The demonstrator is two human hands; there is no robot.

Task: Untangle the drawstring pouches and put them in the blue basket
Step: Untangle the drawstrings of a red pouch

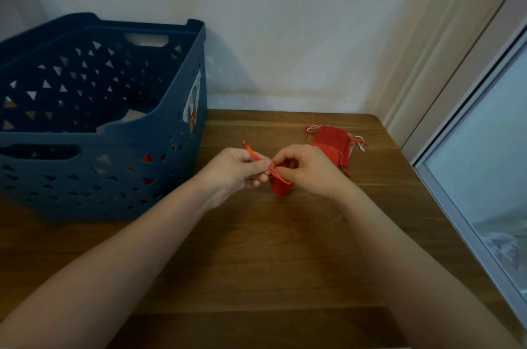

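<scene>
1. My left hand pinches the cord of a red pouch, whose free end sticks up and to the left, so the cord stays taut while I work.
2. My right hand pinches the pouch at its neck, steadying it just above the table; the pouch body hangs below between both hands.
3. The other pouches lie in a red heap behind my right hand, near the table's far right corner, cords trailing; whether they are knotted together I cannot tell.
4. The basket stands at my left, close enough for a short reach; something red shows through its wall holes, probably pouches already dropped in.
</scene>
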